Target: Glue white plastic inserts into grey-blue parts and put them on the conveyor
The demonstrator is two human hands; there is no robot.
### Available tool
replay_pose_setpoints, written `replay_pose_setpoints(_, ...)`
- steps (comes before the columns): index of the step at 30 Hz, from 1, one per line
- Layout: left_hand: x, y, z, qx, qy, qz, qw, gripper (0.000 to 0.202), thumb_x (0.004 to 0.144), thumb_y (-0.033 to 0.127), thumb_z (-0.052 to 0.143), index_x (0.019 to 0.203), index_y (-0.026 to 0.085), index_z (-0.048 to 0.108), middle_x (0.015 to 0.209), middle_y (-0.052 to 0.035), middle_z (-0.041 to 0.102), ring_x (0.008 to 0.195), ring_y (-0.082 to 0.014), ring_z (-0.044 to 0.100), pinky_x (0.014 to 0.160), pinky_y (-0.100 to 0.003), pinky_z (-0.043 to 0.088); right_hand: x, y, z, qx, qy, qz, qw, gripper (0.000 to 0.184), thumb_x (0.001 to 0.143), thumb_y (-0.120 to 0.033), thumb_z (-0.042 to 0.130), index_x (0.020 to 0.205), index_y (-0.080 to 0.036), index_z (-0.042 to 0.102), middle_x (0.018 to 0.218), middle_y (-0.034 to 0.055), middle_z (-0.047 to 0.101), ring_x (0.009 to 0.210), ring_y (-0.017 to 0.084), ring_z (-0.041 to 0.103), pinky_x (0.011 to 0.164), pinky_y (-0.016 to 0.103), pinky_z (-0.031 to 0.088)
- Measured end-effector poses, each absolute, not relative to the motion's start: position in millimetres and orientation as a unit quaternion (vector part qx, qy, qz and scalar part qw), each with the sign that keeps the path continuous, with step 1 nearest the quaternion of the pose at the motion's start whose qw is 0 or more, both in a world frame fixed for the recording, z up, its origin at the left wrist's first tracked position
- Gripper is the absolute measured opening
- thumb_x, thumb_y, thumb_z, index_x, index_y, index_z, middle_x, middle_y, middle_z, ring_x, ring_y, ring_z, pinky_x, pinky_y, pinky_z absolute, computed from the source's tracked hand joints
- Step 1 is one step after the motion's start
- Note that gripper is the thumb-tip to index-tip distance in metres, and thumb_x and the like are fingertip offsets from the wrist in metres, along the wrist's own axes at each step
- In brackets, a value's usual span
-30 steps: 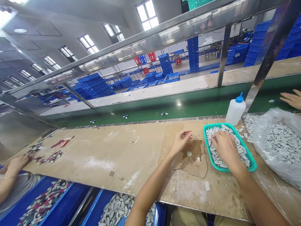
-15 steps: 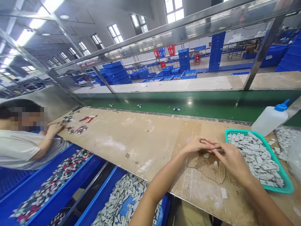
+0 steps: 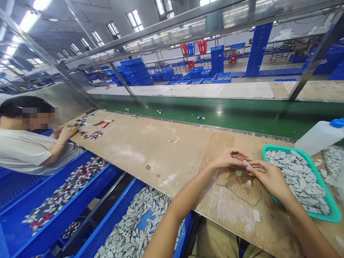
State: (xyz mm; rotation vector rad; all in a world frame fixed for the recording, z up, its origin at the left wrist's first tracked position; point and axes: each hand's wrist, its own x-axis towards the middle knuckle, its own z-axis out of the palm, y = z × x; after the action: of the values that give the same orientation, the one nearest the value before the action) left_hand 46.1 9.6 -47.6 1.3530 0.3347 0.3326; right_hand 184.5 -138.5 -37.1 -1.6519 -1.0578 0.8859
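Note:
My right hand (image 3: 264, 172) pinches a small whitish plastic piece (image 3: 246, 163) between thumb and fingertips. Close beside it, my left hand (image 3: 231, 157) has its fingers loosely bent and apart; whether its fingertips touch the piece I cannot tell. Below both hands a small round metal-looking disc (image 3: 238, 173) lies on a stained scrap of cardboard (image 3: 248, 195). To the right of my right hand stands a green basket (image 3: 334, 215) heaped with similar light grey pieces (image 3: 298, 179).
A white squeeze bottle (image 3: 317, 138) with a blue cap leans behind the basket. Beyond the worktable (image 3: 161, 147) runs a green conveyor belt (image 3: 242, 118) with small parts on it. Blue bins (image 3: 126, 200) of pieces stand below the front edge. A co-worker (image 3: 24, 143) sits at left.
My hands have come slightly apart, with the left fingers loosening and the small whitish piece now showing at my right fingertips. The view has shifted a little.

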Motion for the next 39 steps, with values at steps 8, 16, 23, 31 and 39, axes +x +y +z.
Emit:
replay_pose_setpoints(8,42.9,14.8,-44.1,0.642,0.138,0.151,0.739,0.053,0.052,0.036,0.092,0.093,0.010,0.072,0.092,-0.0110,0.074,0.088,-0.0189,0.069,0.093,-0.037,0.052,183.3,-139.3,-29.7,-0.678,-0.436,0.377,0.456,0.047,0.069,-0.058,0.074,0.093,-0.018,0.069,0.087,0.0110,0.075,0.081,0.027,0.074,0.078,0.041,0.064)
replay_pose_setpoints(16,46.9,15.7,-49.0,0.643,0.161,0.154,0.732,0.052,0.053,0.037,0.091,0.094,0.010,0.074,0.092,-0.0113,0.075,0.087,-0.0188,0.070,0.091,-0.034,0.053,180.6,-140.1,-39.5,-0.687,-0.446,0.360,0.447,0.044,0.076,-0.060,0.067,0.093,-0.022,0.054,0.080,0.0076,0.072,0.074,0.023,0.073,0.071,0.038,0.063)
replay_pose_setpoints(23,46.1,14.3,-46.2,0.622,0.159,0.166,0.749,0.051,0.051,0.035,0.092,0.091,0.010,0.073,0.088,-0.0093,0.074,0.083,-0.0162,0.069,0.089,-0.033,0.053,181.0,-137.2,-44.1,-0.679,-0.460,0.344,0.457,0.038,0.078,-0.056,0.065,0.093,-0.022,0.055,0.084,0.0073,0.071,0.078,0.024,0.072,0.072,0.039,0.063)
replay_pose_setpoints(31,47.0,12.3,-41.9,0.615,0.187,0.168,0.748,0.054,0.054,0.044,0.091,0.092,0.011,0.073,0.091,-0.0098,0.074,0.080,-0.0160,0.069,0.082,-0.030,0.054,180.6,-139.1,-38.9,-0.680,-0.448,0.359,0.457,0.034,0.078,-0.052,0.064,0.092,-0.023,0.053,0.081,0.0059,0.070,0.076,0.023,0.072,0.073,0.039,0.062)
replay_pose_setpoints(39,45.9,11.7,-40.5,0.627,0.214,0.101,0.742,0.058,0.060,0.061,0.082,0.087,0.010,0.074,0.079,-0.0078,0.072,0.074,-0.0152,0.066,0.075,-0.027,0.052,182.4,-136.7,-38.9,-0.676,-0.428,0.354,0.484,0.050,0.074,-0.067,0.066,0.089,-0.022,0.052,0.077,0.0058,0.069,0.071,0.023,0.072,0.070,0.039,0.061)
